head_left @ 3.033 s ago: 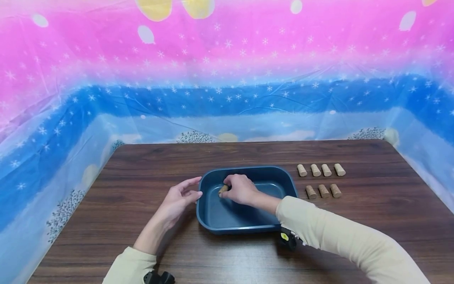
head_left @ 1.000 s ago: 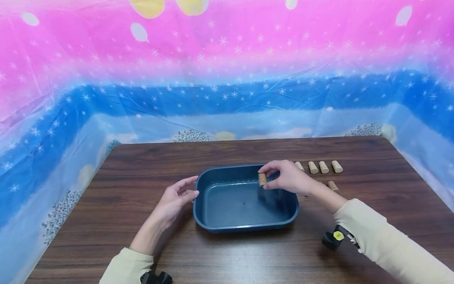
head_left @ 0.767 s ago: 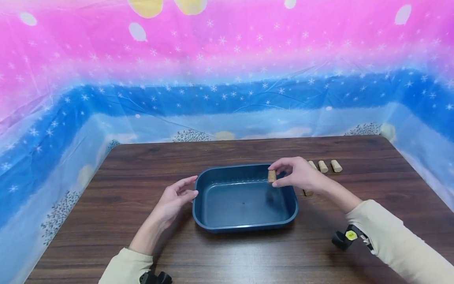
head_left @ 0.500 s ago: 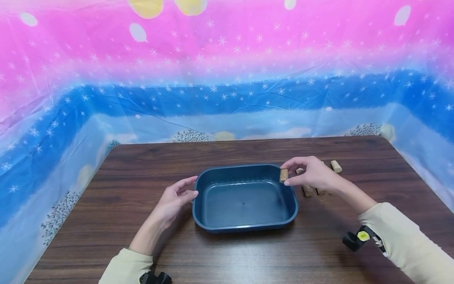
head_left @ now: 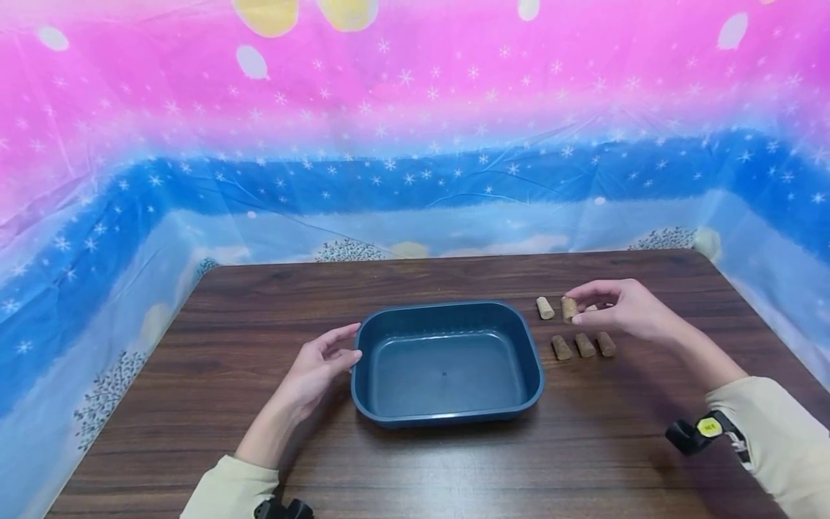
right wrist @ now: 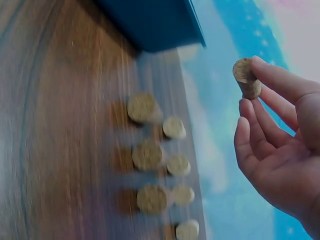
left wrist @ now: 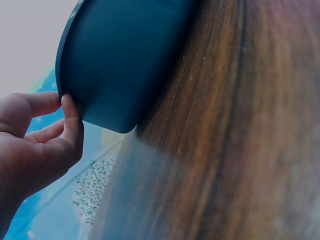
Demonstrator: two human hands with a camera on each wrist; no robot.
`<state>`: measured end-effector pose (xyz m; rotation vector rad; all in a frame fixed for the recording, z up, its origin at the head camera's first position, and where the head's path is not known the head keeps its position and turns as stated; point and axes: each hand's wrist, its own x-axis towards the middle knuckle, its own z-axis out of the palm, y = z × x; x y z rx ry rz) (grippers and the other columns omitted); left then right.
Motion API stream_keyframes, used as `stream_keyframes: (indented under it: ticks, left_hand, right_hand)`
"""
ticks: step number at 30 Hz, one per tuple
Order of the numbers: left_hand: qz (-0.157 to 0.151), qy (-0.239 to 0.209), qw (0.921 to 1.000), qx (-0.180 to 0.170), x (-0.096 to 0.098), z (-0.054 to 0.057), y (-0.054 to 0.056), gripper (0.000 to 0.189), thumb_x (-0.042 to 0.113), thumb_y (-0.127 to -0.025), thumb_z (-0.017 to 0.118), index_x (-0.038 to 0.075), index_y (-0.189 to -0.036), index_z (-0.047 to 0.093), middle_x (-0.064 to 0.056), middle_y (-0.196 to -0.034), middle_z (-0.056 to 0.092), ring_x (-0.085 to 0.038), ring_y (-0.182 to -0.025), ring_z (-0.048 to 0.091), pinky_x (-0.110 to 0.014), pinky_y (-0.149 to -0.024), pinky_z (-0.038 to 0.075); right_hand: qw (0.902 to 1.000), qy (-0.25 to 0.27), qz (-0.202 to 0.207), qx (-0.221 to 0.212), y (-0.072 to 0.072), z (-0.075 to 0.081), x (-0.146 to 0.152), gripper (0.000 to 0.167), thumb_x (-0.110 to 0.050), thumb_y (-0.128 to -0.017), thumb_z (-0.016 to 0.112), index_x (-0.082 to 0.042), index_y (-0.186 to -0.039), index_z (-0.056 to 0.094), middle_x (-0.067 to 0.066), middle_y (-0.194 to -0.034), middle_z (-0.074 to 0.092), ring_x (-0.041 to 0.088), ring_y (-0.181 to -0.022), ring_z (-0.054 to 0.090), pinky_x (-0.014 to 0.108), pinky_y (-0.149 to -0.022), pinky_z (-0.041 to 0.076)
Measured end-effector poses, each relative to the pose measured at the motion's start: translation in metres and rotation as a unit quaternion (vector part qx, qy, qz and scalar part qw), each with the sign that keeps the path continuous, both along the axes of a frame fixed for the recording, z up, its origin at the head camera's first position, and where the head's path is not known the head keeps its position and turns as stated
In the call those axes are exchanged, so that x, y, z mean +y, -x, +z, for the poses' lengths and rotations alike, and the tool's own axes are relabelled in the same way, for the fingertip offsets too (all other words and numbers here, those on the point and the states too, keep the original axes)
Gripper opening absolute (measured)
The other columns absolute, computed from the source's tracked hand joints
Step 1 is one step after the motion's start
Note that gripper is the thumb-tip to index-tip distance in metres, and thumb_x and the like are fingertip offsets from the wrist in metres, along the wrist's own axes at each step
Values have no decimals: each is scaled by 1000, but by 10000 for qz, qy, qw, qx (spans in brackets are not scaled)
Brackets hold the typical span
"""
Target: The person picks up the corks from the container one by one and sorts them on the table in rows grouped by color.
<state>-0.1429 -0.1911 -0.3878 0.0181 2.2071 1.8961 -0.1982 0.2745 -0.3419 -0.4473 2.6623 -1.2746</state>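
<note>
A dark blue rectangular tub [head_left: 447, 416] stands on the wooden table, its inside bare. My left hand [head_left: 318, 366] pinches its left rim between thumb and fingers, which shows closely in the left wrist view. Between the thumb and fingertips of my right hand [head_left: 625, 308] is a brown cork [head_left: 569, 310], held up off the table to the right of the tub. Three brown corks lie in a near row, with a brown cork [head_left: 561, 348] at its left end. Behind them is a row of paler corks, including a pale cork [head_left: 545, 308]; the right hand partly hides this row.
The brown wooden table [head_left: 415, 476] reaches back to a hanging cloth [head_left: 415, 180] printed with snowflakes in pink and blue. That cloth closes off the back and both sides. Black straps with cameras sit at both wrists.
My right hand has lifted the brown cork out of the tub and carried it right, over the rim to the rows of corks. My left hand stays at the tub's left rim.
</note>
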Motion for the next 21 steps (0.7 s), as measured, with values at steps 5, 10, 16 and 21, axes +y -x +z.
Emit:
stream_keyframes:
  ticks: [5, 10, 16, 21]
  left_hand:
    - [10, -7, 10000, 4, 1, 0, 0, 50, 9, -96, 59, 3, -143, 43, -19, -125, 58, -22, -100, 62, -38, -97, 44]
    - [1, -20, 10000, 5, 1, 0, 0, 50, 9, -96, 59, 3, -143, 43, -19, -125, 58, -22, -101, 63, -39, -98, 43]
    - [18, -16, 10000, 1, 1, 0, 0, 49, 10, -96, 59, 4, -143, 43, -19, -124, 59, -22, -100, 63, -38, -98, 43]
    - [-5, -25, 10000, 22, 0, -1, 0, 49, 9, -96, 59, 3, -143, 43, -19, -124, 59, -22, -101, 62, -37, -97, 44]
  right_hand:
    - [9998, -108, -105, 137, 2, -5, 20, 46, -22, -85, 76, -2, -123, 63, 8, -101, 68, 12, -89, 62, 27, -71, 50]
    - [9998, -39, -125, 140, 2, -12, 37, 46, -18, -86, 74, 2, -125, 61, 8, -104, 69, 9, -91, 64, 24, -73, 51]
    - [9995, -65, -175, 268, 1, -21, 57, 44, -11, -86, 72, 8, -124, 59, 5, -101, 70, 2, -87, 63, 19, -74, 49]
    - [9995, -185, -230, 104, 0, -29, 68, 48, -12, -86, 73, 10, -126, 57, 8, -103, 70, 2, -86, 63, 19, -75, 48]
